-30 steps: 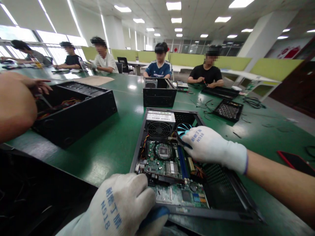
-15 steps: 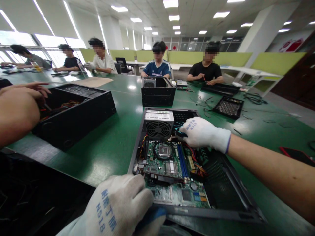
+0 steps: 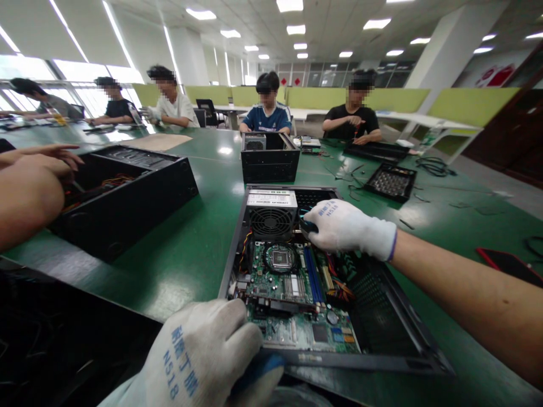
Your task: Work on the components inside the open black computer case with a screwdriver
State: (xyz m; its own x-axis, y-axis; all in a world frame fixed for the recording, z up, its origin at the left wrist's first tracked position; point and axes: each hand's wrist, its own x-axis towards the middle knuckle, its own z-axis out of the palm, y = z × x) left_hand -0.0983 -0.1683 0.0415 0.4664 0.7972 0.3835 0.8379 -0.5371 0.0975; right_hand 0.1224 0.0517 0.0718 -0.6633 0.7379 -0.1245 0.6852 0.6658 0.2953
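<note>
An open computer case lies in front of me, with a green motherboard and a power supply inside. My left hand, in a white glove with a blue palm coating, is closed over the case's near left corner, thumb low by the front rim. My right hand, gloved too, reaches into the far right part of the case beside the power supply. Its fingers are curled around something dark that they mostly hide. Coloured cables run below that hand.
Another open case stands at left, a co-worker's hands over it. A smaller case is beyond mine, with a person behind it. A black tray, loose cables and a red-edged black object lie at right.
My right hand has shifted slightly, and the small metal piece by its fingertips is now mostly out of sight. My left hand stays on the case. The view has moved a little.
</note>
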